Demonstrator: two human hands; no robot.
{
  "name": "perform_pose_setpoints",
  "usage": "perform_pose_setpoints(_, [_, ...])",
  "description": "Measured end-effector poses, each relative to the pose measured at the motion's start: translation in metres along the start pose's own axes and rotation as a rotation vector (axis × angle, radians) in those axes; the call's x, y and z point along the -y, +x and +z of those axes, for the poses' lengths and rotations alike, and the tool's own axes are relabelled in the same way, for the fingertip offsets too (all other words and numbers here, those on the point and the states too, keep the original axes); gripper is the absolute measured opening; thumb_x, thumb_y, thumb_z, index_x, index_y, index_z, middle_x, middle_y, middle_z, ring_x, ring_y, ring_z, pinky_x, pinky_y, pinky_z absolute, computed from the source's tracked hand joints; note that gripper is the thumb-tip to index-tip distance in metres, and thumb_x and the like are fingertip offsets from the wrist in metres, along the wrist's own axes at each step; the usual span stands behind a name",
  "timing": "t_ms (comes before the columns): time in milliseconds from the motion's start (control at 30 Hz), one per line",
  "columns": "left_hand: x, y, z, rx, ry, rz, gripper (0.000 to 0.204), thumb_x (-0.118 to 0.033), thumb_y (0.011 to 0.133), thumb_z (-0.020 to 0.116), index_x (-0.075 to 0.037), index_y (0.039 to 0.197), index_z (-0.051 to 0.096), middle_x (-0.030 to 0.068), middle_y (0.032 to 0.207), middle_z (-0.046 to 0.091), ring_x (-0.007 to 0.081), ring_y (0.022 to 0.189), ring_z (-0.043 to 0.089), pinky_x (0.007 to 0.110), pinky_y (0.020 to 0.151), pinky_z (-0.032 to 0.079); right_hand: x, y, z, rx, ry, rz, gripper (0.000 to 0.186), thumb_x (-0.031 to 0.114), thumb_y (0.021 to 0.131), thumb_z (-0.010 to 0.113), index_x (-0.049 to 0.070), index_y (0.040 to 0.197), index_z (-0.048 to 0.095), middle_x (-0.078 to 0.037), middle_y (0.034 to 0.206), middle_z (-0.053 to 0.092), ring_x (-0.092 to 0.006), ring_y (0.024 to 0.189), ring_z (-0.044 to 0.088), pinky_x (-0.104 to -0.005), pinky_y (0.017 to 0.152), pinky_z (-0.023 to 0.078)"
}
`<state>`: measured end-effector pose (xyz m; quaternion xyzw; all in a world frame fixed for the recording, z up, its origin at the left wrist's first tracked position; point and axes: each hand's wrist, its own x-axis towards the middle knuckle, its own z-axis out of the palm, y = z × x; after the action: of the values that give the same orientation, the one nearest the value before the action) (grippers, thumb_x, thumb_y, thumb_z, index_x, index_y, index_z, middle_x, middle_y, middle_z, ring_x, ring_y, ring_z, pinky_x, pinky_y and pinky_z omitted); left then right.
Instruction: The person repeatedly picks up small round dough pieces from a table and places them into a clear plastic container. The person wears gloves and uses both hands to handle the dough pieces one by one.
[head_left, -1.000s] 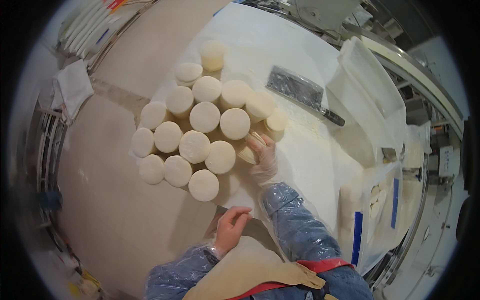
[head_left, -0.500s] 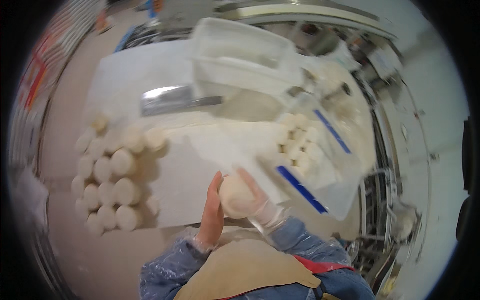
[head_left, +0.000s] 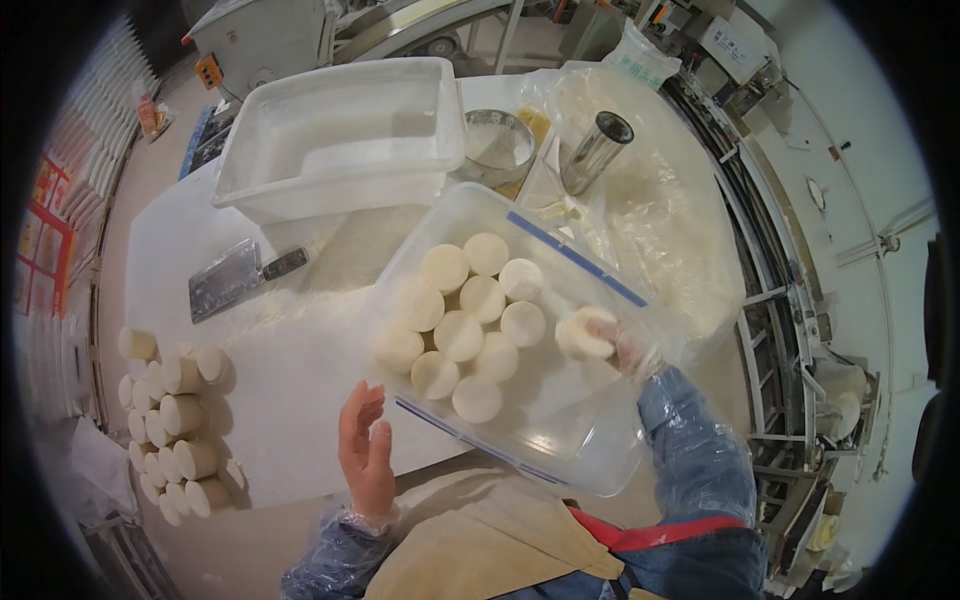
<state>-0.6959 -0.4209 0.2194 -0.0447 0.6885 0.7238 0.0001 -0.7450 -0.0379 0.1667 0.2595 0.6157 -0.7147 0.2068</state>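
Note:
A clear plastic box with blue strips along two sides stands on the white table, holding several round white dough pieces close together. My right hand, in a thin clear glove, grips another dough piece inside the box's right part, apart from the others. Whether that piece touches the box floor I cannot tell. My left hand holds nothing; it is raised with fingers apart, beside the box's near-left corner. Stacked at the table's left edge are several short dough cylinders.
A cleaver lies on the floured tabletop. Behind it stands a large white tub, with a metal bowl to its right. A metal canister and a big clear plastic sheet occupy the far right.
My hands have parted from around one dough piece. My right hand has carried a piece rightward into the box, while my left is now empty. The head view has shifted right.

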Motion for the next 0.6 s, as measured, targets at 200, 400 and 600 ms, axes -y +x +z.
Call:
perform_pose_setpoints(200, [0.001,-0.007,-0.002,-0.057,-0.024,-0.025,0.042,-0.005,0.087,0.047,-0.001,0.129,0.042,0.0118,0.116,0.053,0.0198,0.108,0.05,0.033,0.095,0.038,-0.018,0.049,0.007,-0.317,-0.006,0.196,0.049,0.036,0.089,0.055,0.005,0.125,0.044,-0.01,0.109,0.057,-0.0251,0.093,0.059,-0.0359,0.083,0.051])
perform_pose_setpoints(400, [0.012,-0.015,-0.023,-0.02,-0.078,0.021,0.037,-0.003,0.087,0.048,-0.001,0.124,0.047,0.0098,0.108,0.056,0.0174,0.102,0.055,0.03,0.09,0.042,-0.055,0.08,-0.008,-0.112,-0.108,-0.133,0.042,0.031,0.091,0.053,-0.001,0.117,0.05,-0.015,0.114,0.055,-0.0267,0.099,0.057,-0.0345,0.081,0.049])
perform_pose_setpoints(600, [0.053,-0.062,-0.134,-0.197,-0.072,-0.151,0.027,-0.007,0.091,0.047,0.001,0.117,0.052,0.0084,0.101,0.06,0.0148,0.098,0.055,0.028,0.087,0.043,0.013,0.024,0.072,-0.486,-0.344,-0.325,0.037,0.03,0.09,0.053,0.01,0.121,0.05,-0.002,0.092,0.06,-0.0136,0.078,0.057,-0.0275,0.071,0.048])
